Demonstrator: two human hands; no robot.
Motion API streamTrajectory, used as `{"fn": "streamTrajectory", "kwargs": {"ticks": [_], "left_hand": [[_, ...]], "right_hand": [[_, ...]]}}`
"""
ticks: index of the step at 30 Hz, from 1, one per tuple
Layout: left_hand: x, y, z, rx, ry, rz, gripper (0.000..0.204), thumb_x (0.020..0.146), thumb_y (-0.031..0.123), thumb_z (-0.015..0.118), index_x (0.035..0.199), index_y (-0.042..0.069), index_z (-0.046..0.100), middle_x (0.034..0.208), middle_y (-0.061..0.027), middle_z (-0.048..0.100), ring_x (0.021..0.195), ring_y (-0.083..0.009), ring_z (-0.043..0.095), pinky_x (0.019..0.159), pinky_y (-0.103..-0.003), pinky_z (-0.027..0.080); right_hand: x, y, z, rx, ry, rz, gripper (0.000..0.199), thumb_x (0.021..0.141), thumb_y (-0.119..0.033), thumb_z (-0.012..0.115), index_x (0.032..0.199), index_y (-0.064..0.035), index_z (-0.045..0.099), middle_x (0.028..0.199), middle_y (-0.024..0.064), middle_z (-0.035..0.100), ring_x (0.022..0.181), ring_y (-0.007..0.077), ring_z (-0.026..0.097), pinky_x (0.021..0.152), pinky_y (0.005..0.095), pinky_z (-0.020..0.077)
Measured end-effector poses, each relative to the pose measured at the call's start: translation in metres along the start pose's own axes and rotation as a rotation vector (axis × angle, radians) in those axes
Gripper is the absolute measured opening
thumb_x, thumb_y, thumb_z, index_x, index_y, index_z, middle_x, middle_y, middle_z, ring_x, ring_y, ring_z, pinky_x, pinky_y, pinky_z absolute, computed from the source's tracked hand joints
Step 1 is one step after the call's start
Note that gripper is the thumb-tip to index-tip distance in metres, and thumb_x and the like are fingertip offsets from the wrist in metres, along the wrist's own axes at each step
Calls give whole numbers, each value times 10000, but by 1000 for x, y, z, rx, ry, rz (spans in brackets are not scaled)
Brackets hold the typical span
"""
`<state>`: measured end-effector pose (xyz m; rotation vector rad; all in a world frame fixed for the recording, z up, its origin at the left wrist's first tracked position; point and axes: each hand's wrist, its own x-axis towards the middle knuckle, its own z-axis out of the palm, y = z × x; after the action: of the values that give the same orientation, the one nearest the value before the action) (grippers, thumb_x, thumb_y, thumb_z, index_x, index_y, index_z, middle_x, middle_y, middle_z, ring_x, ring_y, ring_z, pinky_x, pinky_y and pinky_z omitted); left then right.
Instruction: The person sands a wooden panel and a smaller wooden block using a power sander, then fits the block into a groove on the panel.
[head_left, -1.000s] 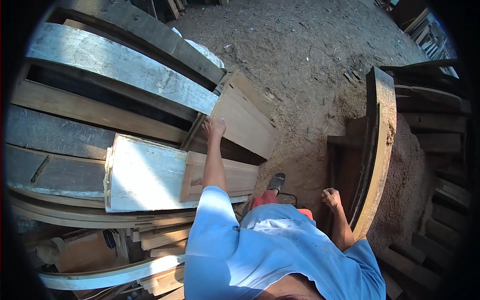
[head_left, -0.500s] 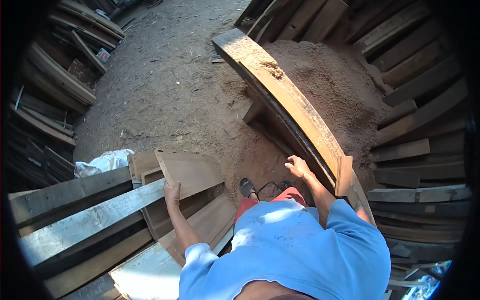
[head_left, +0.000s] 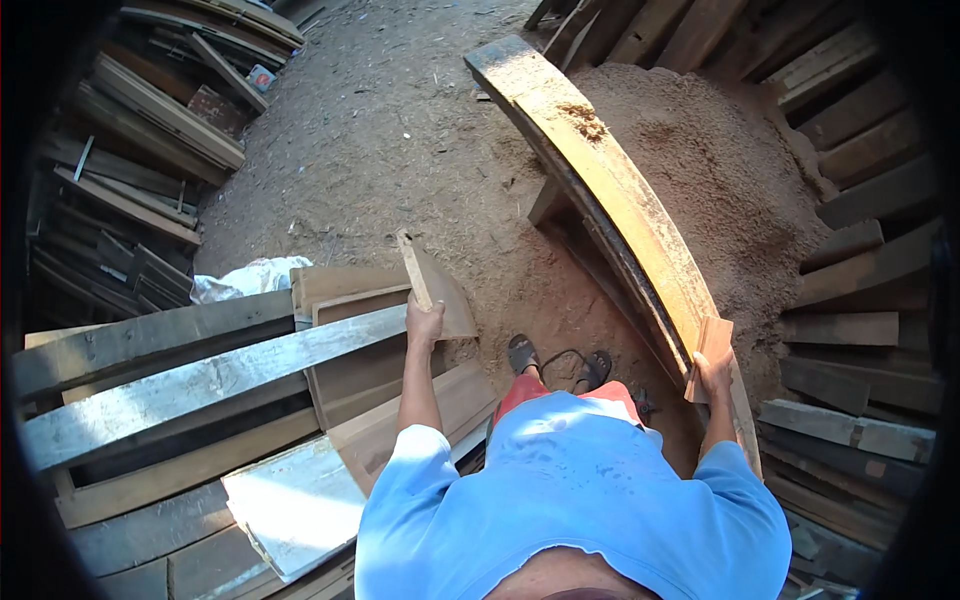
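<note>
Left hand (head_left: 424, 322) grips a thin wooden board (head_left: 432, 285) by its near edge, fingers curled tight round it. Board tipped up off the stack, edge-on to the camera, its broad face fanning toward 2 o'clock. It sits about 10 o'clock from the person's blue shirt (head_left: 570, 490). Judged: the lift is begun, the board off its neighbours but not carried clear; setting it anywhere is not yet done.

Board: pale brown, rough-sawn, flat, short; one corner in sun, the face mostly shaded.

Right hand (head_left: 712, 375), at 2 o'clock from the shirt, pinches a small wood offcut (head_left: 712, 345) against the side of the long thick plank (head_left: 610, 195), fingers closed on its lower end.

Beneath the lifted board: more flat boards (head_left: 360, 375) stacked, crossed by a grey weathered beam (head_left: 215, 380). White sack (head_left: 245, 278) at 9 o'clock of the board. Sandalled feet (head_left: 558, 362) on sawdust ground. Sawdust heap (head_left: 700, 170) behind the plank, at 1 o'clock. Timber stacks (head_left: 140, 130) along the far left.
</note>
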<state>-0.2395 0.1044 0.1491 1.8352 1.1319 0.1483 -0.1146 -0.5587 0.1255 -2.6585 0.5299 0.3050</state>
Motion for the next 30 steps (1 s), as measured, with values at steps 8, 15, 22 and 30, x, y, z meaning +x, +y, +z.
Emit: {"fn": "streamTrajectory", "kwargs": {"ticks": [8,15,22,30], "left_hand": [[-59,24,14,235,223,443,862,870,98,701,1572,40,204,1490,-305,428,1319,-438,508,1091,-477,433],[-58,13,4,112,62,477,244,954,126,604,1147,32,719,1453,-323,444,1249,-493,525,1066,-500,439],[-61,13,-13,128,75,466,490,1047,406,430,1129,9,705,1397,-302,508,1206,-498,542,1031,-515,446],[-47,-2,-35,-88,-58,470,707,988,599,475,1368,7,544,1368,-309,537,1255,-480,530,1073,-503,420]], "right_hand": [[5,-102,-29,57,-98,-212,743,721,-323,816,1283,63,520,1144,263,664,1052,394,666,904,442,545],[-38,-273,0,369,-694,-348,758,730,-408,809,1263,70,560,1050,212,701,943,278,701,824,391,561],[-140,-400,101,354,-941,-589,654,785,-420,794,1189,68,631,1067,175,703,986,224,682,871,371,536],[-233,-489,115,312,-1079,-789,803,807,-569,761,1190,117,596,1071,228,683,986,270,674,856,394,542]]}}
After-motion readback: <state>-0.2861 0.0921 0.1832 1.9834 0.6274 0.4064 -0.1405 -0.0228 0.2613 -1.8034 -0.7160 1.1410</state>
